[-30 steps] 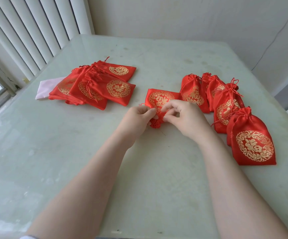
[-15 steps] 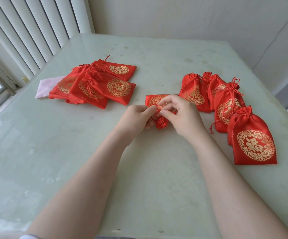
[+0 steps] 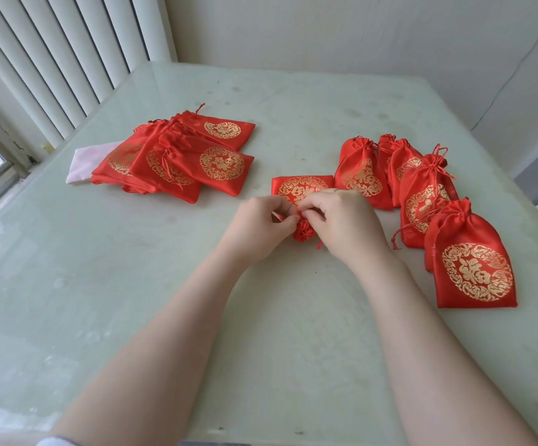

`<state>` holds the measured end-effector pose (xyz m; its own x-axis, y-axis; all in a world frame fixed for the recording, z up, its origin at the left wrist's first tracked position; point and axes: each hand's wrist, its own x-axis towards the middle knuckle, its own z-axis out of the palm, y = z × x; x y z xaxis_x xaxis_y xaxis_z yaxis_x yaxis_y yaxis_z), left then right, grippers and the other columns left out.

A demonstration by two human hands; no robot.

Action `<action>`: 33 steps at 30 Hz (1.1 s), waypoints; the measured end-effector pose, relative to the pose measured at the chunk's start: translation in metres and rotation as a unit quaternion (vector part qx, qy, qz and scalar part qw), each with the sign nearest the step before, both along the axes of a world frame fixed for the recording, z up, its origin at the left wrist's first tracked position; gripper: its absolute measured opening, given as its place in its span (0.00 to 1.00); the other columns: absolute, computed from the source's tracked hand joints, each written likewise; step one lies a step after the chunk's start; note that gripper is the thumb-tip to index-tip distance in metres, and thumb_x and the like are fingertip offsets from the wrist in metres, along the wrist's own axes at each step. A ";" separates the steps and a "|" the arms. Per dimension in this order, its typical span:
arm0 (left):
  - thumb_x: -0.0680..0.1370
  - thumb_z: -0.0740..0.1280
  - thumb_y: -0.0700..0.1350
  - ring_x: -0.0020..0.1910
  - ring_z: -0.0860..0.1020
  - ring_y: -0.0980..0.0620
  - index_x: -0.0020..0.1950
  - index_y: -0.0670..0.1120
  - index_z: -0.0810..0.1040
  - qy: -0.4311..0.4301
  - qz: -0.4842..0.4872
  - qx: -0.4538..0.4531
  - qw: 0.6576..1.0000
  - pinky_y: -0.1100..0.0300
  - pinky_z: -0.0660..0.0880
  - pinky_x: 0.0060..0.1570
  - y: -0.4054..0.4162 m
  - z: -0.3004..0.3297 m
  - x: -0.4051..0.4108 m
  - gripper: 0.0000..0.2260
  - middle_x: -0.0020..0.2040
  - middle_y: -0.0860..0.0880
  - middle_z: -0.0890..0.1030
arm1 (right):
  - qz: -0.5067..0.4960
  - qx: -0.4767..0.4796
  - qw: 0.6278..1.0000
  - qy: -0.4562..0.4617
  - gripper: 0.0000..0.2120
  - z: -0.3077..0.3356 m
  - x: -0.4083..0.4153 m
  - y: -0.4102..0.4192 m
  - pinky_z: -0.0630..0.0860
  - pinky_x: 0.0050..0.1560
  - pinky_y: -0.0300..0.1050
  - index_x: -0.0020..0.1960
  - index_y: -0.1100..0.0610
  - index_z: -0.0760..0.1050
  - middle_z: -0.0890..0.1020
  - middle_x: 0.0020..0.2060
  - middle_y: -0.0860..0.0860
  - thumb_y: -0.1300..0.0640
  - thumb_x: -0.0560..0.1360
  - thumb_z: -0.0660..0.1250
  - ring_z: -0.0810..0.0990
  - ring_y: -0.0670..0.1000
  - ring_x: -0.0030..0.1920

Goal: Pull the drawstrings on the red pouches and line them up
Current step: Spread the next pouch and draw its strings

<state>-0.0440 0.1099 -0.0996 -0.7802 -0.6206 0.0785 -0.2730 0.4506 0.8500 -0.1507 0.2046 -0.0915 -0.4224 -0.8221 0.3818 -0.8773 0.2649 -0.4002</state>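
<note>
Both hands meet at the middle of the frame: the left hand (image 3: 263,222) and the right hand (image 3: 341,220) are curled in, each pinching at the neck of one red pouch (image 3: 300,189) that lies flat on the table with its gold emblem toward the top of the frame. Compared with a second ago, the pouch's mouth has drawn into a tight gathered rosette (image 3: 303,232) showing just below the fingertips, where before it lay wide and mostly hidden under the hands; a bit of red drawstring (image 3: 319,245) trails out beneath the right hand. To my eye this pouch is all but cinched, and what remains for it is to join the row. That row of closed pouches (image 3: 422,201) runs from centre right down toward the right edge, overlapping one another, the nearest and largest-looking one (image 3: 475,272) at the lower right. At the upper left sits a loose pile of pouches (image 3: 180,156) lying flat, apparently not yet drawn, partly covering a pale pink cloth (image 3: 90,162). Everything rests on a pale greenish table (image 3: 100,300), glossy and faintly smudged. Vertical blinds (image 3: 68,59) fill the upper left, with a sliver of window at the left edge, and a plain white wall (image 3: 358,30) stands behind.
</note>
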 end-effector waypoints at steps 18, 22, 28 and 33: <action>0.74 0.65 0.37 0.29 0.80 0.52 0.44 0.46 0.74 0.129 -0.014 -0.139 0.982 0.58 0.76 0.33 -0.005 -0.003 0.002 0.04 0.42 0.56 0.74 | -0.012 -0.002 0.842 -0.540 0.14 0.008 0.004 0.000 0.57 0.26 0.38 0.36 0.55 0.69 0.64 0.19 0.43 0.63 0.79 0.56 0.63 0.45 0.24; 0.73 0.67 0.45 0.31 0.79 0.53 0.44 0.42 0.78 0.131 -0.057 -0.161 0.977 0.58 0.77 0.35 -0.005 -0.004 0.003 0.07 0.45 0.53 0.76 | -0.019 -0.011 0.830 -0.557 0.13 0.007 0.002 0.001 0.59 0.25 0.36 0.37 0.55 0.70 0.65 0.19 0.44 0.63 0.79 0.57 0.64 0.45 0.24; 0.72 0.70 0.41 0.30 0.79 0.52 0.44 0.42 0.77 0.121 -0.064 -0.167 0.976 0.51 0.78 0.35 -0.006 -0.007 0.002 0.04 0.47 0.51 0.76 | -0.001 -0.009 0.820 -0.573 0.11 0.005 0.001 0.002 0.58 0.27 0.37 0.38 0.57 0.74 0.65 0.22 0.47 0.64 0.77 0.59 0.64 0.46 0.25; 0.71 0.66 0.46 0.33 0.80 0.46 0.41 0.41 0.77 0.113 -0.056 -0.204 0.971 0.48 0.78 0.35 -0.008 -0.006 0.002 0.08 0.47 0.50 0.78 | -0.002 -0.013 0.811 -0.584 0.11 0.007 0.000 0.003 0.58 0.28 0.38 0.37 0.57 0.74 0.67 0.20 0.46 0.64 0.77 0.60 0.64 0.46 0.25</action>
